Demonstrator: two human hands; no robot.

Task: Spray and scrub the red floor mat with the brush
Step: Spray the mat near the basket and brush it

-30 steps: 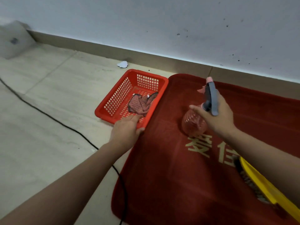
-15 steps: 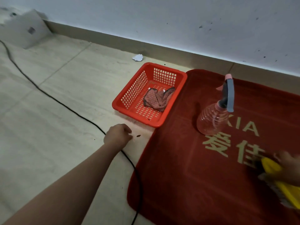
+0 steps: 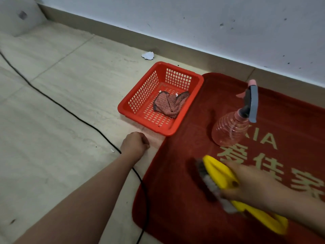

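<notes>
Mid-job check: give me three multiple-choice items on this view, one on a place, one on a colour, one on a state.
1. Where does the spray bottle stand?
A. on a chair
B. on the red floor mat
C. on a windowsill

2. What colour is the body of the brush?
A. yellow
B. blue
C. green

3. How is the left hand?
A. flat, palm up
B. gripping a sponge
C. curled in a fist, holding nothing

Answers:
1 B: the bottle stands upright on the mat, by the pale lettering.
2 A: the brush gripped by the right hand has a yellow back over grey bristles.
3 C: the fist rests on the floor tiles beside the mat's edge.
</notes>
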